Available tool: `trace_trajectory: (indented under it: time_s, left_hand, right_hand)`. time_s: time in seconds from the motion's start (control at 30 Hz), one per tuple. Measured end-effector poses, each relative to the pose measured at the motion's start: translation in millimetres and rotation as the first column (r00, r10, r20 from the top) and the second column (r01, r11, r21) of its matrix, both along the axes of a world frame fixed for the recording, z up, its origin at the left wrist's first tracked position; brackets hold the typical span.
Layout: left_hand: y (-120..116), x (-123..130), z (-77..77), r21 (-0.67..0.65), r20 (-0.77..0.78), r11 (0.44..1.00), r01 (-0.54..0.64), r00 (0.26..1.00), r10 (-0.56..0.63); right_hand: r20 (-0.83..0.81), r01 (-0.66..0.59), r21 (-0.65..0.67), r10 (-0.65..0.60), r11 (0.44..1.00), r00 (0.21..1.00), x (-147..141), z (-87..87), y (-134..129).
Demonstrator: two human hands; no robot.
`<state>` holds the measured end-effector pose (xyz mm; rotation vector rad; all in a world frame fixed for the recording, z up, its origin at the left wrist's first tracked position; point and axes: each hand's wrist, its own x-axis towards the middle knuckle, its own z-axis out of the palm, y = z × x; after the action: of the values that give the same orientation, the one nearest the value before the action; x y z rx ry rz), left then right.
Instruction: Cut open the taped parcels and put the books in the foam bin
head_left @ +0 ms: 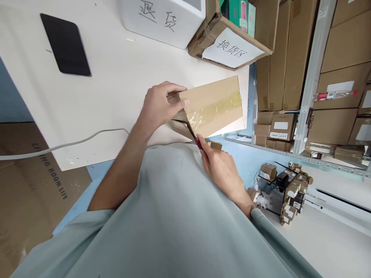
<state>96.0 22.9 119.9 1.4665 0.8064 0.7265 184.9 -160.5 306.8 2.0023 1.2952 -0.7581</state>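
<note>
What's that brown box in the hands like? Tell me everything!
The box looks like brown cardboard, long, with shiny yellowish tape lengthwise. It slants at the edge of the white table. Its left end looks partly open, with flaps sticking out. The left hand grips that end; the right hand holds a red tool at its near corner.

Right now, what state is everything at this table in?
Small brown taped cardboard box: partly open at the end in the left hand's grip.
Thin red-handled tool: in the right hand, at the box's edge; blade unclear.
Flat black rectangular device: lying flat, dark.
Larger brown cardboard box with white paper sign: open-topped, holding packages.
Thin white cable: loosely curved.
White bin lettered in black: upright.
</note>
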Motion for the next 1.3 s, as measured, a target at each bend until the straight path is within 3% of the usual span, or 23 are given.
trace_trajectory:
  time_s: [0.17, 0.3, 0.37, 0.47, 0.57, 0.73, 0.83, 0.93, 1.03, 1.13, 1.23, 1.3]
  left_hand:
    - [-9, 2, -15.8, -0.003, 0.023, 0.998, -0.07, 0.997, 0.07]
    - [-3, -1, -61.9, -0.011, -0.037, 0.963, -0.269, 0.962, 0.269]
    - [14, -8, -93.7, -0.029, -0.095, 0.926, -0.377, 0.923, 0.373]
    - [58, -28, -135.1, -0.076, -0.158, 0.876, -0.476, 0.873, 0.461]
    - [108, -48, -154.6, -0.039, -0.264, 0.855, -0.518, 0.83, 0.491]
    - [164, -68, -153.9, -0.039, -0.518, 0.892, -0.45, 0.773, 0.367]
    - [176, -74, -157.7, -0.083, -0.584, 0.924, -0.373, 0.77, 0.258]
    - [177, -77, -170.5, -0.116, -0.564, 0.917, -0.382, 0.785, 0.256]
    - [170, -75, -182.4, -0.099, -0.5, 0.885, -0.455, 0.792, 0.35]
    - [152, -67, -181.4, -0.055, -0.458, 0.873, -0.485, 0.789, 0.409]
    - [122, -53, -158.9, -0.032, -0.425, 0.884, -0.466, 0.807, 0.41]
    - [94, -42, -129.4, -0.036, -0.39, 0.889, -0.456, 0.826, 0.408]
  right_hand:
    - [0.009, -0.002, 0.199, 0.0, 0.98, 1.0, 10, 15.7, -9]
    - [0.018, 0.038, 0.397, -0.05, 0.917, 0.999, 25, 8.3, -10]
    - [-0.016, 0.076, 0.443, -0.077, 0.894, 0.997, 29, -0.1, -7]
    - [-0.116, 0.171, 0.456, -0.132, 0.873, 0.984, 28, -8.5, -3]
    - [-0.199, 0.264, 0.443, -0.193, 0.857, 0.961, 25, -9.1, 1]
    - [-0.221, 0.339, 0.438, -0.265, 0.833, 0.938, 29, -5.5, 1]
    - [-0.235, 0.362, 0.444, -0.284, 0.82, 0.93, 37, -5.4, -1]
    - [-0.245, 0.365, 0.45, -0.281, 0.815, 0.928, 47, -7.0, -4]
    - [-0.251, 0.369, 0.463, -0.28, 0.806, 0.927, 59, -9.0, -7]
    - [-0.287, 0.411, 0.475, -0.304, 0.778, 0.908, 79, -11.3, -11]
    - [-0.33, 0.462, 0.506, -0.331, 0.729, 0.884, 109, -16.8, -17]
    - [-0.342, 0.485, 0.534, -0.348, 0.692, 0.873, 136, -24.5, -22]
